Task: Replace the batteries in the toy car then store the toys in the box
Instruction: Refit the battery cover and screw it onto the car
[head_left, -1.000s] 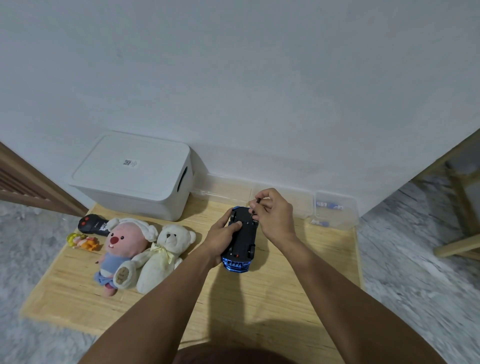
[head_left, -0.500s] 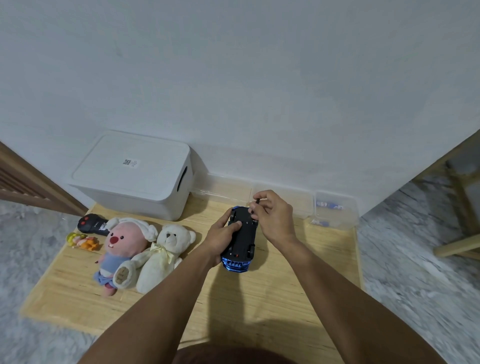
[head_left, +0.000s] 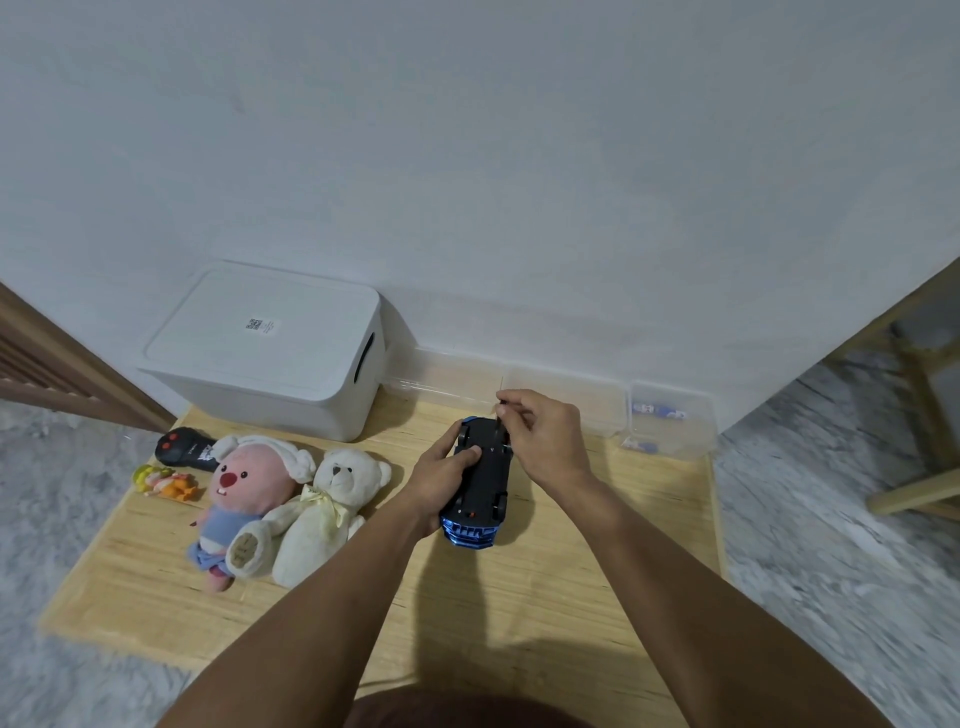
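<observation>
You hold a blue toy car (head_left: 480, 480) upside down, its black underside facing up, above a wooden mat. A closed white box (head_left: 265, 348) sits by the wall. A pink plush (head_left: 244, 488) and white teddy bear (head_left: 327, 509) lie side by side, touching.

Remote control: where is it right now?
Head view, far left of the wooden mat: the black remote control lies just behind the pink plush, in front of the white storage box.

The thin tool (head_left: 500, 415) pinched in the right hand (head_left: 545, 436) is too small to identify; the left hand (head_left: 441, 475) hides the toy car's (head_left: 480, 480) near side.
</observation>
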